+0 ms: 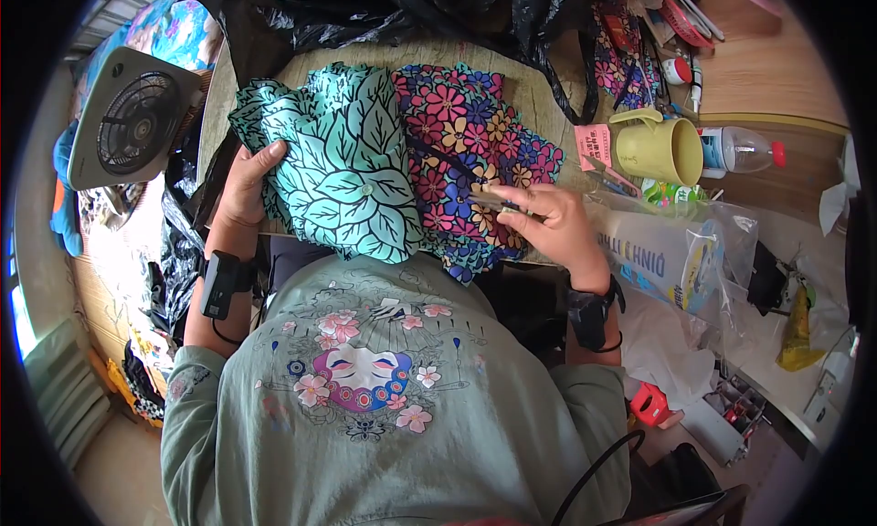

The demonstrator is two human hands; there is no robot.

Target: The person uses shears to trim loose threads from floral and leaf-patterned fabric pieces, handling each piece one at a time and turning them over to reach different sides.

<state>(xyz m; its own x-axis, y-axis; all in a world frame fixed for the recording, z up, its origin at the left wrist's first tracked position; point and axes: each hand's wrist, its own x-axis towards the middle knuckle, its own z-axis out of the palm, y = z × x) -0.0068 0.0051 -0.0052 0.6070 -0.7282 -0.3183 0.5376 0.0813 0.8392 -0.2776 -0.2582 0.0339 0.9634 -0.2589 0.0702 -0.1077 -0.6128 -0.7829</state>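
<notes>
Fan (137, 120) sits far left. The left hand (247, 184) curls tight over the edge of the green leaf cloth (343, 170) on the table (420, 53). Touching it lies the flowered cloth (457, 133), where the right hand (553, 223) pinches a thin metal tool (484, 200). A yellow cup (662, 150) stands near.

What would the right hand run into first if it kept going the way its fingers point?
Probably the green leaf-print cloth: the right hand, pinching a thin tool, points left across the flowered cloth under it.
</notes>
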